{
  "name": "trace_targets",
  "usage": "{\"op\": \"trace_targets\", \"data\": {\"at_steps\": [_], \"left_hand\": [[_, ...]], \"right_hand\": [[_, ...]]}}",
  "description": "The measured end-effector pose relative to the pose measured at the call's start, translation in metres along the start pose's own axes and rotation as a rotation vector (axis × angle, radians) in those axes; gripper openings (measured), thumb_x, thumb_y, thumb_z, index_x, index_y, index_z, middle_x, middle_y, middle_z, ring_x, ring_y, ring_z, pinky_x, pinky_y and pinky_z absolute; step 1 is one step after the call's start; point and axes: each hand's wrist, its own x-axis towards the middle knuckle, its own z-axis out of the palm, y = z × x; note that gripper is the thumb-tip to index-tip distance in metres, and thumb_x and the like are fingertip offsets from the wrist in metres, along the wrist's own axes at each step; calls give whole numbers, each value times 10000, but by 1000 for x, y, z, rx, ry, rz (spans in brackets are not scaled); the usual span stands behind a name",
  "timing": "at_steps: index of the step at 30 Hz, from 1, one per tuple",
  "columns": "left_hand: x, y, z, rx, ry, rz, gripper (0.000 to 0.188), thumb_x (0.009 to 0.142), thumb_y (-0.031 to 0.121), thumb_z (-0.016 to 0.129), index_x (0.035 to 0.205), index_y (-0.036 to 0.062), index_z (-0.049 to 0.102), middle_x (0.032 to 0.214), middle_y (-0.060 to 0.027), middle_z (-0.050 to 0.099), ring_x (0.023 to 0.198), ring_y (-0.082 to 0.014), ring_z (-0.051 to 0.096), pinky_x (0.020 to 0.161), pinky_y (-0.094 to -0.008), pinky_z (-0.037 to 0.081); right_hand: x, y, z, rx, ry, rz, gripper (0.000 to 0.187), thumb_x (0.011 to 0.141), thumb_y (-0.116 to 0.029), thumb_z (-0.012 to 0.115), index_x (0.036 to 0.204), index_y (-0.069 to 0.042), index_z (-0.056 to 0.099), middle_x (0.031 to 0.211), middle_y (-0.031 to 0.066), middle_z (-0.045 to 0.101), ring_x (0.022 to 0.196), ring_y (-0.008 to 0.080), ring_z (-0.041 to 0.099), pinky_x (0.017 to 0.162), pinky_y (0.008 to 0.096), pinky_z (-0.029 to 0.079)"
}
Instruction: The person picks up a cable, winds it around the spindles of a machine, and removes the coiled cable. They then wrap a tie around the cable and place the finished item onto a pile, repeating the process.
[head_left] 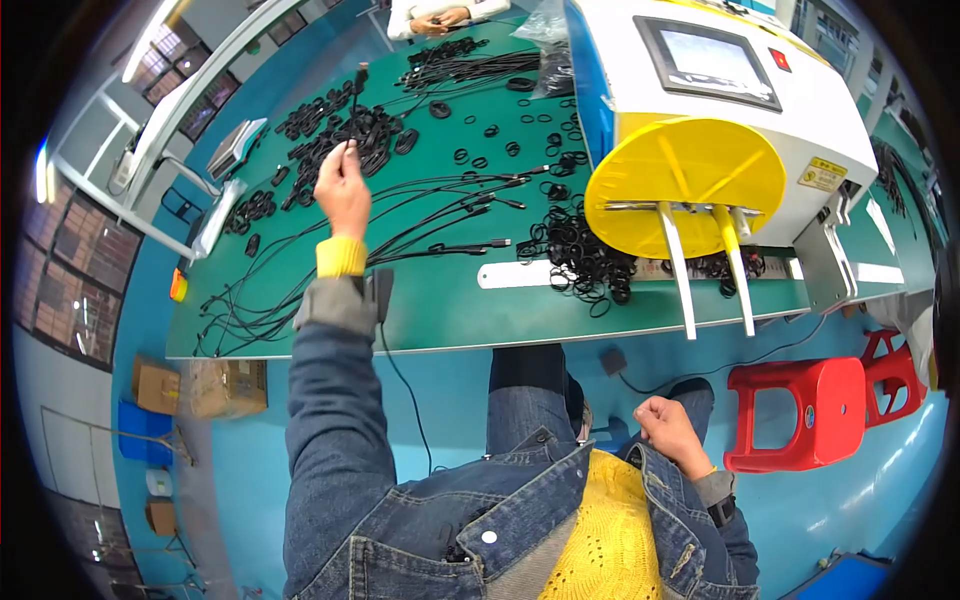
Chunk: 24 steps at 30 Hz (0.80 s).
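My left hand (343,195) reaches over the green table with its fingertips pinched on a black cable (357,95), whose connector end sticks up past a pile of coiled black cables (375,135). Below and to the right of that hand, several long black cables (440,210) lie spread out, most of their plug ends pointing right. Back from the table edge, above my lap, my right hand (668,430) is curled into a loose fist with nothing visible in it. A heap of small black rings (580,250) lies by the machine.
A white machine (800,110) with a screen and a yellow disc (690,185) bearing rods stands on the right of the table. A white ruler-like strip (515,275) lies near the front edge. Another person's hands (440,20) rest at the far side. Red stools (800,415) stand on the floor.
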Motion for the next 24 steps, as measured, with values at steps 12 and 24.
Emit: {"op": "trace_targets", "data": {"at_steps": [12,24], "left_hand": [[-95,249,0,-178,-586,665,314,643,-62,661,940,39,672,655,-53,550,570,-170,539,481,-266,428],[-113,278,53,-372,-735,165,202,756,2,668,957,15,658,665,-67,535,540,-143,484,492,-230,386]], "right_hand": [[-61,-155,-33,-666,874,-1265,270,725,-59,708,967,33,633,746,91,542,623,201,513,513,287,407],[-10,-154,-83,-852,1045,-1191,327,661,10,711,976,9,624,776,105,562,635,254,535,558,332,457]]}}
